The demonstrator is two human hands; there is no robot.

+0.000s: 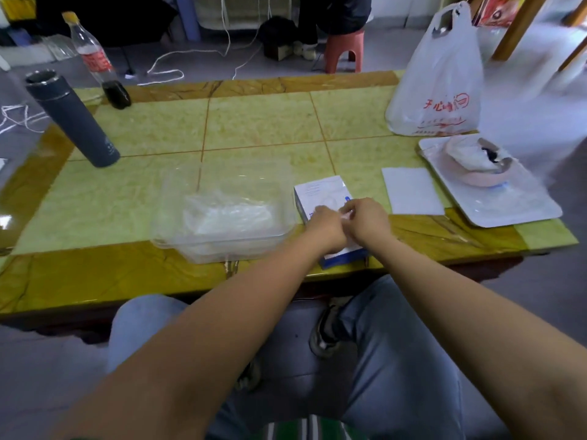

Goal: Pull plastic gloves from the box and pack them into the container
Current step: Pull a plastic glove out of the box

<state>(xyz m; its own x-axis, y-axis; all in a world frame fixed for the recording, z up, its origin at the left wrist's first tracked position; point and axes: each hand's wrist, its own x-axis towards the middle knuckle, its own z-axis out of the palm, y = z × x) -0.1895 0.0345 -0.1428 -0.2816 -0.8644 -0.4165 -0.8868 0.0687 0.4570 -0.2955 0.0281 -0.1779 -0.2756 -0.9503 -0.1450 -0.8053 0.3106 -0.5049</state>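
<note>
Glove box (320,193), blue print unreadable

- The container (178,236) sits near the front edge of the tabletop (260,122), with a pile of gloves (228,214) in it.
- The box (320,190) is just right of the container.
- The left hand (325,225) and right hand (368,220) meet on top of the box, a glove (346,215) pinched between them.
- Right of the box lies a sheet of paper (411,192), then a tray (514,211).
- A plastic bag (438,84) stands behind the tray.
- Far left there's a flask (73,119), with a bottle (95,61) behind it.
</note>
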